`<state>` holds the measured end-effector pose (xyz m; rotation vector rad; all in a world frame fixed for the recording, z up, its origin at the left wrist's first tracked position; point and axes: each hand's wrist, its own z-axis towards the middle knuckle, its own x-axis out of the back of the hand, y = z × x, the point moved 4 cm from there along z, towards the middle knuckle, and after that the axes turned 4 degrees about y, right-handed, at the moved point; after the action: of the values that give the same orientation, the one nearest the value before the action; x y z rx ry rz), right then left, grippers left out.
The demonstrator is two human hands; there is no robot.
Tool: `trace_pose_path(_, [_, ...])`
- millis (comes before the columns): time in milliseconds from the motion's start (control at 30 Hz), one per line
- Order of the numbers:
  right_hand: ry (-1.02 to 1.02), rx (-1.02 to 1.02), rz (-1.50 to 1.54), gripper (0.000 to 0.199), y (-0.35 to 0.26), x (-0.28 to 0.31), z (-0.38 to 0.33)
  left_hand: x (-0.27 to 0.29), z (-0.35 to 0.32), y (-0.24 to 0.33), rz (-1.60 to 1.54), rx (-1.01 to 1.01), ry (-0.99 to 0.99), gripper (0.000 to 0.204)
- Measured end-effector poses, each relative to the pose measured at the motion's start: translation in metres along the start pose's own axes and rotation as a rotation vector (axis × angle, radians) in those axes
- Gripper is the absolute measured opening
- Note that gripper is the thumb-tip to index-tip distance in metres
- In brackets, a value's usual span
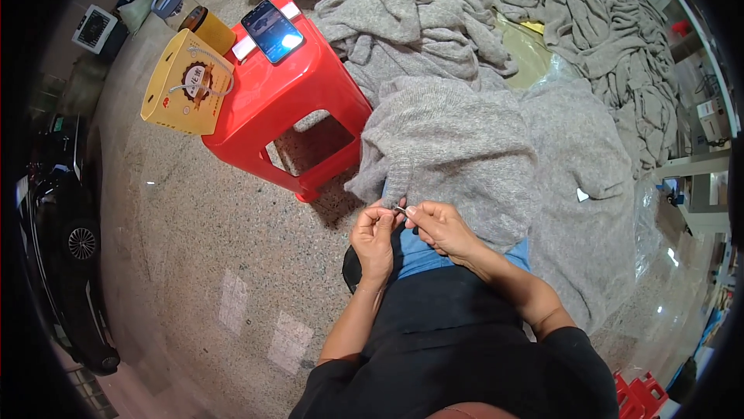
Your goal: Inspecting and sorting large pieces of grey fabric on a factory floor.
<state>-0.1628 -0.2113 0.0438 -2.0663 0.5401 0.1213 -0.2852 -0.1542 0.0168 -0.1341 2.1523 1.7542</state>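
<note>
Over my lap lies a grey knitted piece (457,140), fuzzy and loosely bunched, with its near edge reaching my fingers. My left hand (373,242) is closed in a pinch on that edge, just above my knees. Close against it, my right hand (445,231) pinches a small slim metal tool (401,209), its tip pointing toward the left fingertips. Most of the tool is hidden by my fingers, so its exact kind does not show. Both hands meet in front of the blue cloth (422,255) on my legs.
Left of my lap stands a red plastic stool (267,101) carrying a phone (273,32), a yellow carton bag (188,82) and a jar (203,25). Grey knit heaps (573,16) fill the far right. A black car (66,241) is at the left.
</note>
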Motion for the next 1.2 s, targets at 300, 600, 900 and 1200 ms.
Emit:
trace_pose_path(300, [0.047, 0.068, -0.035, 0.032, 0.005, -0.002, 0.007, 0.003, 0.001, -0.006, -0.066, 0.031, -0.047, 0.007])
trace_pose_path(600, [0.090, 0.028, 0.035, 0.029, 0.005, -0.002, 0.008, 0.004, 0.002, -0.011, -0.110, 0.097, -0.053, 0.008])
trace_pose_path(900, [0.091, 0.080, -0.012, 0.029, 0.008, 0.000, 0.011, 0.005, 0.002, -0.009, -0.073, 0.104, -0.083, 0.009])
trace_pose_path(1200, [0.218, 0.212, 0.129, 0.030, -0.015, 0.038, 0.005, 0.020, 0.030, 0.025, -0.148, -0.137, 0.289, 0.023])
